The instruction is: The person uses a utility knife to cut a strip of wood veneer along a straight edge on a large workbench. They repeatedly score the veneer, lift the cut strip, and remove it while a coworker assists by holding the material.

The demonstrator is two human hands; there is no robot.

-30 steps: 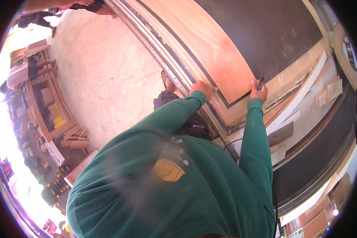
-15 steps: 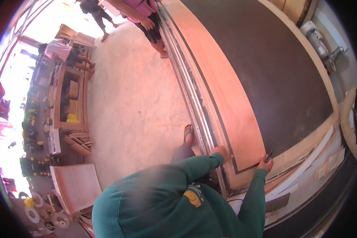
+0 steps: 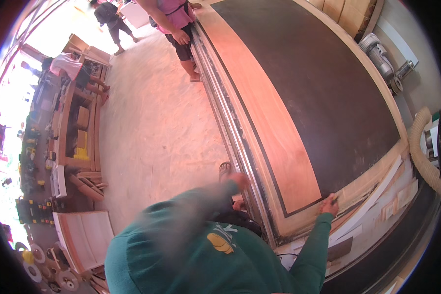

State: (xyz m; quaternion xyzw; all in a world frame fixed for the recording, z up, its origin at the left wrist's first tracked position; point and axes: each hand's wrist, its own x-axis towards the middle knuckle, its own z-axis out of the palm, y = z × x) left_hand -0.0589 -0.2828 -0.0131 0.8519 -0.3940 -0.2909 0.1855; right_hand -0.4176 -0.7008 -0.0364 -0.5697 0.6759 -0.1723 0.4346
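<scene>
So the right hand [image 3: 329, 206] is curled round a small dark tool [image 3: 334, 199], too small to tell what kind. It's just beside the near right corner of the pale wooden strip [image 3: 289, 152], which runs away up and to the left of that hand, beside the dark sheet [image 3: 328, 88]. The left hand [image 3: 240, 182] is off the strip, over by the metal rail [image 3: 236, 128]; it's blurry, so I can't tell whether it's holding anything.

My worry: I can't see anything pinning the strip, so a bump from the right hand could knock it crooked, and a slip of that tool might scratch the dark sheet. The co-worker [image 3: 173, 18] up beyond the left hand could also jog things by leaning on that side.

As for containers, far off to the left of the left hand there's an open-fronted wooden bench [image 3: 62, 132] with a brown box [image 3: 82, 118] and something yellow [image 3: 81, 143] inside. Can't see what's in the box.
</scene>
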